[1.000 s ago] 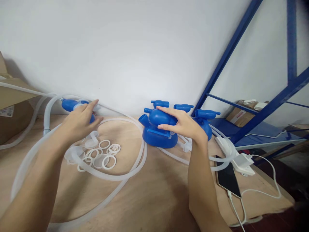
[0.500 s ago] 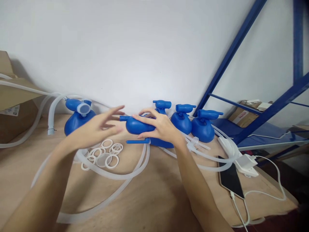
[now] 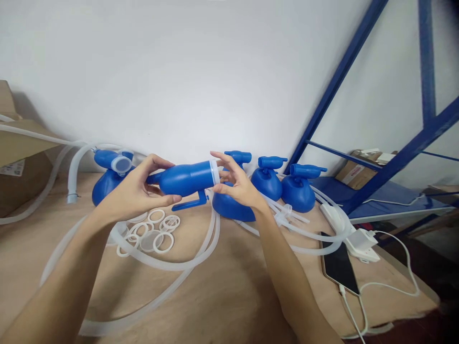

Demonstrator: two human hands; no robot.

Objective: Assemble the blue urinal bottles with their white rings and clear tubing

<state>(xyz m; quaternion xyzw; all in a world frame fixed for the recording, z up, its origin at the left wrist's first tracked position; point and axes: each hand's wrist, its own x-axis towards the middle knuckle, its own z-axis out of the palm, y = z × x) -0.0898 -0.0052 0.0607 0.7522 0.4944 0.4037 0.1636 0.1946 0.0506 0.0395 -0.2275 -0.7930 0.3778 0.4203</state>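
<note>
A blue bulb-shaped plastic tube (image 3: 188, 177) lies nearly level in front of me, its narrow neck to the left. Around that neck end my left hand (image 3: 143, 186) is closed, thumb along the lower side. A white ring (image 3: 214, 172) fits around the tube's wide right end. My right hand (image 3: 236, 184) is at this ring, thumb on its lower edge and the other fingers partly hidden at the opening. Below the tube, a blue lever-like handle (image 3: 188, 205) juts left from a rounded blue base (image 3: 233, 205), which my right hand partly covers.
White rings and translucent discs (image 3: 147, 240) lie at left beside clear hoses (image 3: 168, 262). Similar blue units stand left (image 3: 104, 186) and right (image 3: 299, 193). A phone (image 3: 339, 263) and a power strip (image 3: 337, 220) lie right. A cardboard box (image 3: 27, 177) and blue shelf frame (image 3: 337, 81) flank the table.
My left hand has closed on the tube's neck end. My right hand has shifted from the bulb's top to the ring end, and the tube's wide end now shows.
</note>
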